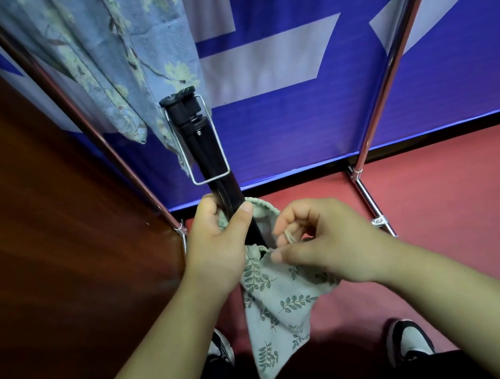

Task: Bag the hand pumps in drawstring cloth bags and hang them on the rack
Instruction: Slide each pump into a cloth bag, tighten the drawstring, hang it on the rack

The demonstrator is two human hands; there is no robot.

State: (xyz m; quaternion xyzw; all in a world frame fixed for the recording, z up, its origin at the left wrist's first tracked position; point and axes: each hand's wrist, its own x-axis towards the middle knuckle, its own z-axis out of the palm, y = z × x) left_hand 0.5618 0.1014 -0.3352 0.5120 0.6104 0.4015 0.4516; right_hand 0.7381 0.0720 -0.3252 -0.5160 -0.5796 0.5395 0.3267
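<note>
Looking down from the head camera, my left hand [218, 247] is curled round the black hand pump [204, 150] and, with it, one side of the mouth of the leaf-print drawstring bag [274, 304]. The thumb lies across the front of the barrel. The pump stands nearly upright out of that grip, with most of its length above my fist and a wire loop [216, 135] folded against its upper part. Its lower end goes down into the bag's mouth. How deep it sits I cannot tell, since cloth and fingers hide it.

Just right of that grip, my right hand [320, 243] pinches the pale cord [289, 236] between thumb and fingertips, the other fingers loosely bent. The bag hangs below both hands, limp and creased.

Beyond my left hand a blue flowered cloth [108, 64] hangs near the pump's top, in front of a blue banner [296, 115]. A chrome rack upright [389, 73] slants away past my right hand, over the red floor [457, 187] — and a wooden panel [30, 209] fills the space outside my left arm.
</note>
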